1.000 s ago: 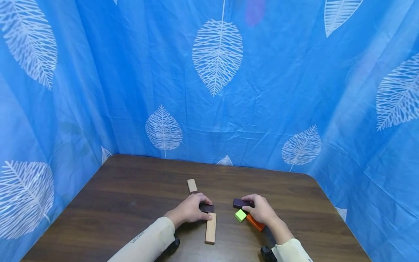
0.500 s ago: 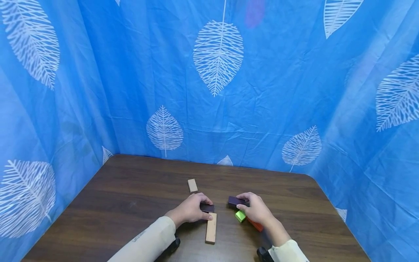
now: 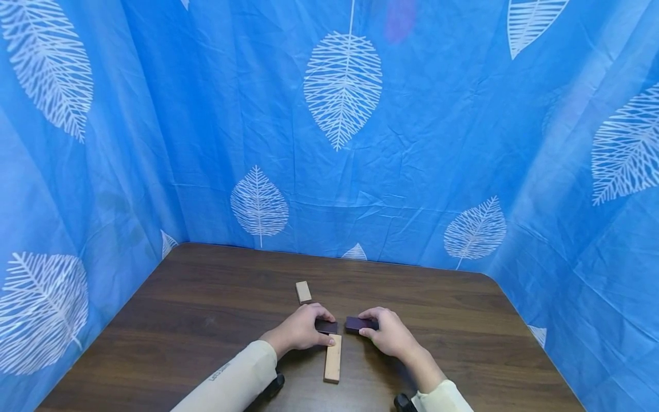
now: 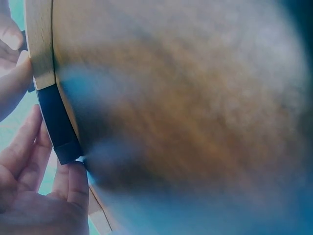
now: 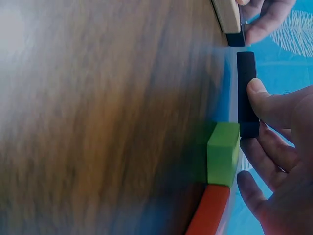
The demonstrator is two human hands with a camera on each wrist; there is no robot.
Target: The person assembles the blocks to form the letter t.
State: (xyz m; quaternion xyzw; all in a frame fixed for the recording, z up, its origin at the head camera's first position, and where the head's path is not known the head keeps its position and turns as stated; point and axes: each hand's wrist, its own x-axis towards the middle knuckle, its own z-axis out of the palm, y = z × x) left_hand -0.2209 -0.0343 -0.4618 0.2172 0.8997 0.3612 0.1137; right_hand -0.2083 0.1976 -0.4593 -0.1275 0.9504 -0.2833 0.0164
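Note:
My left hand [image 3: 302, 327] grips a dark wooden block [image 3: 326, 327] lying on the table, its thumb next to the far end of a pale wooden block [image 3: 333, 359]. In the left wrist view, its fingertips touch the end of that dark block [image 4: 57, 120]. My right hand [image 3: 395, 337] pinches a second dark block [image 3: 355, 325] between thumb and fingers. A narrow gap separates the two dark blocks. A green block [image 5: 223, 154] and a red-orange block [image 5: 208, 210] sit near the right hand in the right wrist view; that hand hides them in the head view.
A short pale block [image 3: 304, 292] lies beyond the left hand. The brown wood-grain table [image 3: 206, 297] meets a blue curtain [image 3: 412, 143] with white leaf prints at its back and sides. Much of the left wrist view is blurred.
My right hand has carried its dark block left and slightly nearer, toward the left hand's block. The green and orange blocks have gone out of sight behind it. The left hand stays put.

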